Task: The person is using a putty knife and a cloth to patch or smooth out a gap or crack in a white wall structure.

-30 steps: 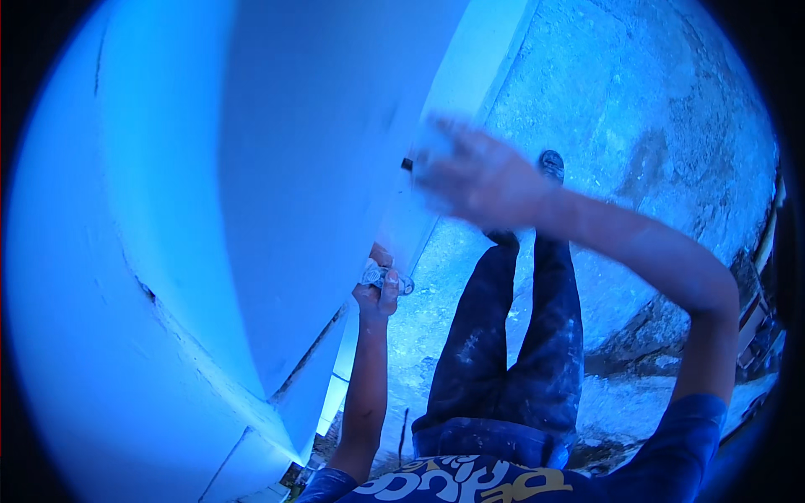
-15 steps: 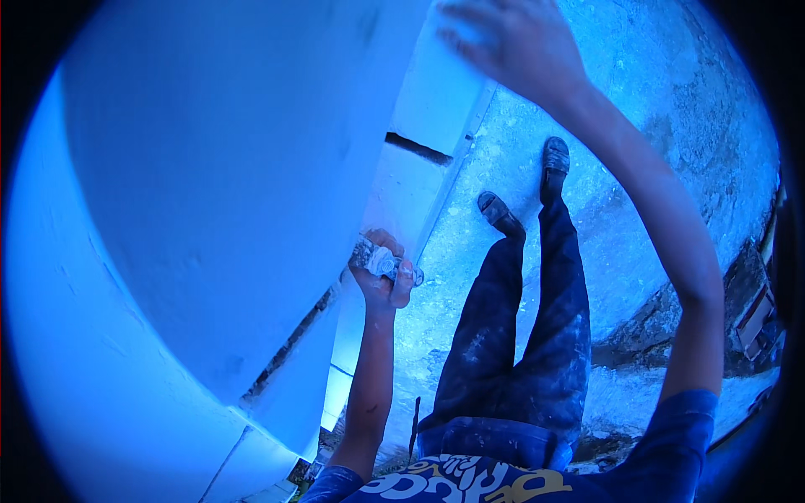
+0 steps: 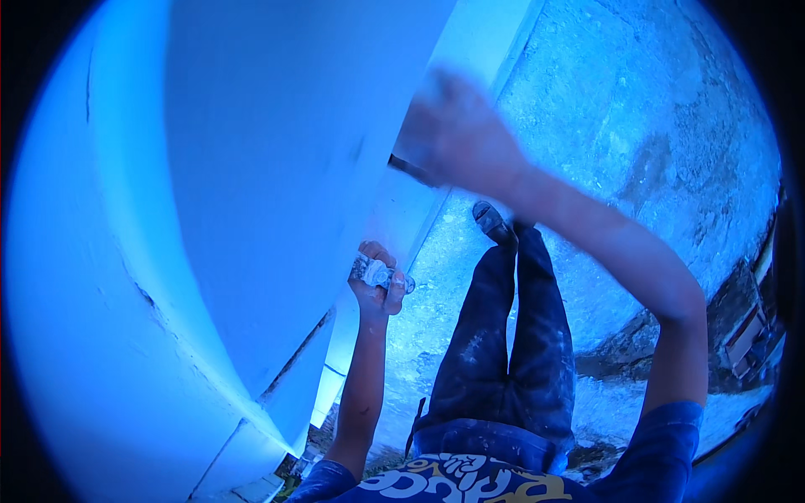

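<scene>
My left hand [image 3: 376,289] is closed around a whitish, smeared object [image 3: 375,271] with a rounded end that sticks out past the thumb. Its kind is not clear from here. That hand is close to the edge of the large smooth wall panel [image 3: 285,168]. Higher up, my right hand [image 3: 457,130] reaches across to the same panel's right edge. Motion blurs its fingers, so I cannot make out their pose or whether anything is in them.
Below lies a rough, stained ground [image 3: 620,151], where my dark shoe [image 3: 492,222] stands. A dark gap [image 3: 412,170] cuts the ledge behind the panel. At left runs a pale curved wall [image 3: 75,251] with cracks. Debris [image 3: 746,335] lies at the far right.
My right hand has come down and left toward the panel's edge. My left hand keeps its hold on the whitish object. The whole view has shifted slightly.
</scene>
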Demonstrator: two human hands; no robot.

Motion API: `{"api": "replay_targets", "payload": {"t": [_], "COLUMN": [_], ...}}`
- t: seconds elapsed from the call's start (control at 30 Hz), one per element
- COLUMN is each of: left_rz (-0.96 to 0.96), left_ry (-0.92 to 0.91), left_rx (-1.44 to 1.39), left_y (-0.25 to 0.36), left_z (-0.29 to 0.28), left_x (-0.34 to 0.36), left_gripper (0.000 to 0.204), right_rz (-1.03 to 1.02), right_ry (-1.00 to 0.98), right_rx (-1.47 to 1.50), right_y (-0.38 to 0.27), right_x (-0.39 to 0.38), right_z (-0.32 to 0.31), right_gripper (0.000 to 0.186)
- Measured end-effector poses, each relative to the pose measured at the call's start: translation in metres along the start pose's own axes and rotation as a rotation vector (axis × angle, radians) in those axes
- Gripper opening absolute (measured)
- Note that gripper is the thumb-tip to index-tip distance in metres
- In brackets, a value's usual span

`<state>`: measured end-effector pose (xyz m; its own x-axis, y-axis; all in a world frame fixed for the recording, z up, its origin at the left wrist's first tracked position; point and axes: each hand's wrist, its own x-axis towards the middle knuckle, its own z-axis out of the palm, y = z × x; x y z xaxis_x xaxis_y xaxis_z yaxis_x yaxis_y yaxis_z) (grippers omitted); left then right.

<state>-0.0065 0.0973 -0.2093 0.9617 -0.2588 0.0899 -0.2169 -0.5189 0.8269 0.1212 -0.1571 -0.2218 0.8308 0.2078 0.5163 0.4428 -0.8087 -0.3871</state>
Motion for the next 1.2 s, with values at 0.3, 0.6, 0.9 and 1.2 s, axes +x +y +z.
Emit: {"api": "replay_targets", "payload": {"t": [0.3,0.6,0.9,1.2], "left_rz": [-0.077,0.044,0.001,-0.007], "left_ry": [0.049,-0.024,-0.053,-0.024], "left_rx": [0.147,0.200,0.156,0.116], "left_y": [0.001,-0.001,-0.011,-0.013], "left_z": [0.004,-0.001,0.001,-0.001], "left_x": [-0.008,-0.002,-0.010,-0.015], "left_gripper": [0.042,0.047,0.046,0.044], "right_rz": [0.154,-0.036,-0.304,-0.307], "right_ry": [0.092,-0.071,-0.267,-0.280], "right_rx": [-0.186,-0.032,0.232,0.171], "right_y": [0.077,0.070,0.026,0.014], "right_x": [0.025,0.001,-0.051,-0.051], "right_z": [-0.032,-0.020,-0.013,-0.021], "right_gripper": [0.027,0.043,0.035,0.036]}}
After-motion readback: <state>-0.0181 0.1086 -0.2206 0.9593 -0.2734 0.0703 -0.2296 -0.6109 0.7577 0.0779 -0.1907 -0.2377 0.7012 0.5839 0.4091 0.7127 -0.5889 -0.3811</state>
